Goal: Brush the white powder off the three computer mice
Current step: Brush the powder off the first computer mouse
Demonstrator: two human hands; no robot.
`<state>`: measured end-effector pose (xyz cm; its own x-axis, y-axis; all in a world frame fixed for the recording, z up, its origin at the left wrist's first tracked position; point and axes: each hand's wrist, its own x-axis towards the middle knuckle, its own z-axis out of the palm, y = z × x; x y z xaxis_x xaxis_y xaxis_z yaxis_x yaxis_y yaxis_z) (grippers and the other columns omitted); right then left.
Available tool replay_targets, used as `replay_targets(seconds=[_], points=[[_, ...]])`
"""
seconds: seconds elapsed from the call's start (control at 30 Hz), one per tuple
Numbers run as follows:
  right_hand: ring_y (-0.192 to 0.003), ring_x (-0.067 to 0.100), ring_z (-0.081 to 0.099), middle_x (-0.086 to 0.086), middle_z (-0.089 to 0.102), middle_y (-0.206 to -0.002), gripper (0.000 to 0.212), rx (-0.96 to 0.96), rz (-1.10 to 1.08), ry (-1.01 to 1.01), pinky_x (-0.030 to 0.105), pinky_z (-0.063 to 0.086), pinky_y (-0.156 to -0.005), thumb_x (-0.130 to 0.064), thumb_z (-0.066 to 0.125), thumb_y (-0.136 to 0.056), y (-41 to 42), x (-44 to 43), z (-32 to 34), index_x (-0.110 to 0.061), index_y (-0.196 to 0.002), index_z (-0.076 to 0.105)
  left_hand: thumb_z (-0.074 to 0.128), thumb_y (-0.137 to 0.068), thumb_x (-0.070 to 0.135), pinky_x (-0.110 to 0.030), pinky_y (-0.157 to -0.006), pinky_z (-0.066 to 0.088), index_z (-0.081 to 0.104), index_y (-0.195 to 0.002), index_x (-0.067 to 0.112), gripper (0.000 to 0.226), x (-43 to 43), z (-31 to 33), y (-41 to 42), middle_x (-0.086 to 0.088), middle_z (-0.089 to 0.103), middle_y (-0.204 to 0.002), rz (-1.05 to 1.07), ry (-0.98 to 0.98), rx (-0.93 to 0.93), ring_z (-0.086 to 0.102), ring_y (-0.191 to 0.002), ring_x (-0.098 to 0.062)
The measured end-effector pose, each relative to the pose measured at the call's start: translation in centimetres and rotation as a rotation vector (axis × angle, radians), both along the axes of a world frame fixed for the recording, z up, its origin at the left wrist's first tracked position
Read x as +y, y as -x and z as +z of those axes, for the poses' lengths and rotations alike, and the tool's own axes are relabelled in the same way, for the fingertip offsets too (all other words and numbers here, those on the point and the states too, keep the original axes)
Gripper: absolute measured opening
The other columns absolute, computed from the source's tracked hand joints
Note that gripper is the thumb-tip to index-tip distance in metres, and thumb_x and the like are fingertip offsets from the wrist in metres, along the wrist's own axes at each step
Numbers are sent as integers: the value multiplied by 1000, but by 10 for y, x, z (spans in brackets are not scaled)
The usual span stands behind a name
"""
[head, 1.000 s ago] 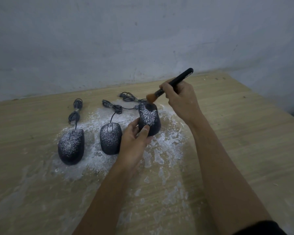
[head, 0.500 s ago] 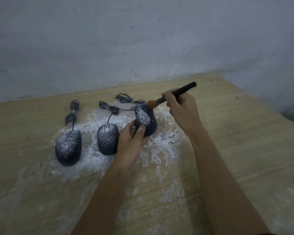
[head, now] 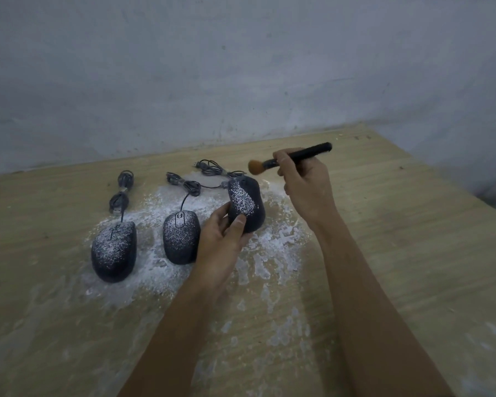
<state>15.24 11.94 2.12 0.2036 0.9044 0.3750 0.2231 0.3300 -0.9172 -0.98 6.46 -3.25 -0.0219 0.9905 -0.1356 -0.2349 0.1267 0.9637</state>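
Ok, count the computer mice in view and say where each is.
3. The left mouse and the middle mouse lie on the powdery table; the left hand holds the right mouse tilted up. None looks hidden.

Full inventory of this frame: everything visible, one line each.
table: 1, light wood, fills the lower view
wall: 1, grey, behind the table
white powder: 1 spread, white, mid-table
left mouse: 1, dark, dusted white, lying in the powder
middle mouse: 1, dark, dusted white, lying in the powder
held mouse: 1, dark, powder patch on top, tilted up
cables: 3, dark, coiled behind the mice
brush: 1, black handle, tan bristles, above the held mouse
left hand: grips the held mouse
right hand: holds the brush
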Motion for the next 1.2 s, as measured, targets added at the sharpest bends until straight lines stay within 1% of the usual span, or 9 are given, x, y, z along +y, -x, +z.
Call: replay_targets(seconds=[0.1, 0.23, 0.33, 0.47, 0.77, 0.87, 1.0, 1.1, 1.2], points=[[-76, 13, 68, -5, 71, -81, 11, -198, 34, -12, 30, 54, -64, -24, 61, -103, 5, 0, -4, -28, -100, 70, 54, -101, 13, -20, -82, 56, 46, -141, 17, 41, -2, 0, -1, 2, 67, -127, -10, -29, 34, 70, -107, -8], [-44, 1, 43, -17, 53, -52, 19, -81, -25, -34, 14, 33, -44, -21, 59, -99, 9, -3, 1, -25, -83, 70, 53, -101, 14, -20, -83, 57, 46, -142, 18, 41, -4, 2, -2, 0, 67, -128, -15, -48, 60, 69, -110, -11], [-47, 2, 47, -16, 56, -55, 21, -138, -15, -63, 13, 34, -46, -23, 60, -102, 7, -6, 4, -31, -84, 69, 53, -101, 13, -21, -85, 57, 47, -142, 17, 41, -4, 5, -2, 0, 67, -129, -12, -38, 37, 68, -111, -11], [-41, 2, 40, -15, 49, -48, 20, -115, -26, -39, 14, 30, -43, -21, 60, -97, 9, -7, 2, -7, -85, 71, 54, -101, 12, -19, -81, 57, 49, -139, 16, 39, -4, 5, -2, 1, 69, -125, -4, -26, 17, 70, -107, -10], [-43, 3, 40, 2, 55, -54, 17, -150, 39, -70, 18, 32, -42, -22, 62, -95, 3, -19, 7, -17, -84, 73, 57, -99, 15, -23, -83, 57, 51, -139, 13, 41, -3, 4, -2, -4, 67, -129, 7, -13, -19, 70, -108, -13], [-40, 3, 37, -10, 50, -48, 19, -154, 73, -51, 18, 29, -41, -22, 59, -90, 2, -20, 6, -15, -76, 70, 57, -99, 15, -23, -82, 57, 51, -139, 11, 40, -3, 4, -2, -6, 67, -129, 13, -5, -31, 70, -108, -14], [-46, 16, 46, 6, 60, -57, 18, -172, 61, -66, 31, 34, -44, -24, 62, -96, 3, -21, 6, -27, -81, 72, 57, -99, 15, -25, -85, 56, 51, -139, 11, 40, -3, 5, -2, -7, 67, -128, 13, 2, -37, 70, -108, -14], [-43, 4, 40, -7, 53, -50, 18, -137, 76, -63, 21, 32, -43, -23, 60, -92, 5, -20, 6, -19, -78, 71, 56, -100, 14, -26, -85, 56, 51, -138, 11, 39, -3, 6, -2, -7, 68, -127, 4, -4, -31, 70, -109, -16], [-49, 8, 45, 6, 60, -59, 16, -159, 54, -73, 23, 34, -46, -25, 62, -99, 6, -19, 6, -25, -87, 73, 57, -99, 14, -25, -85, 56, 52, -138, 12, 39, -4, 7, -2, -6, 68, -126, 11, -2, -35, 70, -108, -15]])
